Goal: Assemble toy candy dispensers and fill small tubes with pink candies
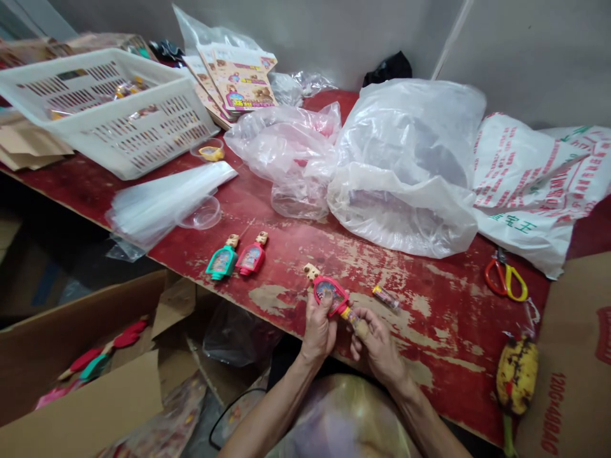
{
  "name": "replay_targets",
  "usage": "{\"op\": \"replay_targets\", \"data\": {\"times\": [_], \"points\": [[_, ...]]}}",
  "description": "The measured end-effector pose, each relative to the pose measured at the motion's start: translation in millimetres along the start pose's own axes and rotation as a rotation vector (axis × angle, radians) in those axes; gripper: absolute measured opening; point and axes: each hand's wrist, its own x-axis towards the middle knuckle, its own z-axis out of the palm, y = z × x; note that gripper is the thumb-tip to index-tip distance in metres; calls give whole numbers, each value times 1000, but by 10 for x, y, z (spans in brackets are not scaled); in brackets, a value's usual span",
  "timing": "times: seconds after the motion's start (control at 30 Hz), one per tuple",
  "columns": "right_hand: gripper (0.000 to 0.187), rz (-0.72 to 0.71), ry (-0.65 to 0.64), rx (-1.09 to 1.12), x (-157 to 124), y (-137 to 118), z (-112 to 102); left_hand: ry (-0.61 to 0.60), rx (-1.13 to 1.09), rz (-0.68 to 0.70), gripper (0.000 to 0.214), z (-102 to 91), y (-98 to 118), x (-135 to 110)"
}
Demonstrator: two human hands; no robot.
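Note:
My left hand [319, 327] is closed around a red plastic toy [329, 294] with a clear picture window and a small bear-like figure on top. My right hand [377, 346] pinches a small candy tube [352, 314] with a yellow end against the toy's lower end. Whether the tube is inside the toy or only touching it, I cannot tell. On the table just right of the toy lies a similar tube [386, 298]. Further left, a green toy [222, 262] and another red toy [251, 257] of the same shape lie side by side.
A white basket [157, 127], printed cards [248, 83] and clear plastic sleeves [167, 197] occupy the left. Behind my hands sit plastic bags [405, 165]. Scissors [506, 280], a spotted banana [517, 375] and a carton [568, 356] are rightward. An open box [86, 413] with toys stands below left.

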Motion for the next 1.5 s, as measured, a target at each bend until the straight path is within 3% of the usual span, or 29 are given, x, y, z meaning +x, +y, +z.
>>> {"op": "replay_targets", "data": {"times": [0.07, 0.2, 0.33, 0.4, 0.47, 0.63, 0.77, 0.83, 0.9, 1.0, 1.1, 1.23, 1.37, 1.43, 1.5], "points": [[37, 103, -74, 193, 23, 13, 14, -12, 5, -46, 37, -19, 26, -12], [45, 310, -312, 307, 80, 53, -24, -37, 31, -235, 42, -34, 60, -38], [48, 423, -416, 430, 108, 123, -58, -45, -22, -245, 42, -17, 54, -52], [47, 409, -367, 431, 90, 134, -42, -57, -31, -258, 43, -16, 54, -54], [46, 329, -272, 296, 58, 124, -16, -55, -13, -264, 44, -20, 53, -54], [37, -56, 11, -481, 5, 102, 15, -22, -6, -154, 43, -18, -25, -41], [26, -230, 212, -872, 19, 119, 45, 41, -36, -45, 41, 13, -97, -26], [23, -236, 258, -947, 34, 105, 58, 50, -26, -16, 41, 26, -93, -25], [25, -103, 177, -756, 48, 69, 51, 40, -12, -26, 42, 30, -64, -30], [39, 134, -64, -324, 67, 4, 5, 5, 8, -104, 42, 23, -13, -43], [44, 191, -154, -124, 72, -51, -39, -7, 13, -117, 41, 9, 5, -49], [39, 111, -103, -230, 62, -96, -33, -12, -11, -121, 42, -4, -23, -36], [27, -81, 147, -484, 68, -47, 21, 21, -41, -59, 44, 0, -46, -23], [29, -94, 195, -448, 82, 4, 39, 27, -27, -50, 41, 3, -47, -21], [34, -59, 138, -298, 91, 41, 40, 23, -16, -48, 38, 0, -43, -19]]}}
